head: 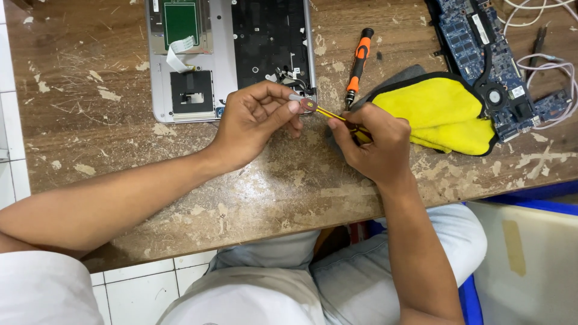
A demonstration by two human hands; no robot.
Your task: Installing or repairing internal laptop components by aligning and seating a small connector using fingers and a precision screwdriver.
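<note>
Here the small round part (309, 105), brownish and coin-like, sits pinched between the thumb and fingers (283, 108) of the left hand (256, 123), just off the lower right corner of the opened laptop shell (229, 54) and seemingly tied to the hinge area there by a short lead (too small to be sure). The right hand (373, 147) closes its fingers around a thin yellow tool (330, 113), whose tip touches the round part; the handle is mostly hidden in the fist.

As a judgement of progress: the teardown looks well advanced. The shell lies face down with its inner side bare, a green board and a loose white ribbon cable (179, 54) showing at its left, a black square module below them. The blue mainboard (487, 60) with its fan is already out and rests apart at the desk's far right, white wires (542, 36) trailing over it. What seems left is freeing this last small part at the corner, and perhaps the bits still fixed in the shell.

An orange-and-black screwdriver (357, 66) lies unused just beyond the two hands, near a folded yellow cloth (439, 111) with a dark edge. The worn wooden desk (90, 108) carries all of it, chipped and speckled with pale flakes
</note>
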